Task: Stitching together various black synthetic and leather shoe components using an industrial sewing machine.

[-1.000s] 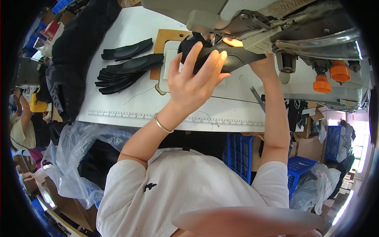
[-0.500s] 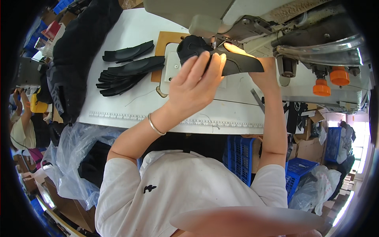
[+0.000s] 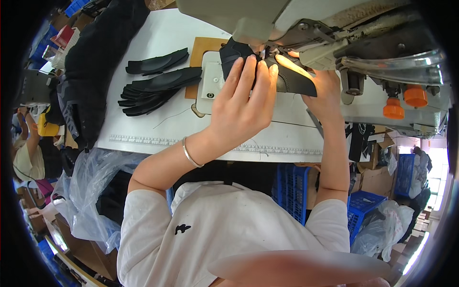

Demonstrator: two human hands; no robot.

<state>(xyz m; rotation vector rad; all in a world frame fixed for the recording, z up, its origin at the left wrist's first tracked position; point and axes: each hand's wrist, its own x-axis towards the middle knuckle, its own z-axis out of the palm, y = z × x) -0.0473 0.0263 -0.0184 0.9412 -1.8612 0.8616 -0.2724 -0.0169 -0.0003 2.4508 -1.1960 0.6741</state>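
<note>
A dark grey and black shoe upper [image 3: 300,84] lies beneath the sewing machine's needle area [image 3: 262,52]. My left hand [image 3: 241,107] presses on its near left part, fingers long and bent over the material, thumb hidden. From the right, my right hand [image 3: 326,93] holds the upper's far right edge; one finger stretches along it toward the needle, under the lamp light. The other right fingers are partly covered by the upper. Left of the machine plate [image 3: 210,79], several black curved shoe pieces [image 3: 160,86] lie in a small stack, two of them apart behind it.
The machine head [image 3: 224,21] overhangs the work, with orange knobs [image 3: 393,109] at its right. Black fabric [image 3: 98,67] covers the table's left end. A ruler strip [image 3: 143,140] runs along the front edge. Blue crates [image 3: 292,191] and plastic bags [image 3: 91,191] stand below.
The shoe upper has turned and shifted slightly under the needle. My left hand has moved a little right, its fingers now more upright. My right hand has moved slightly along with the upper.
</note>
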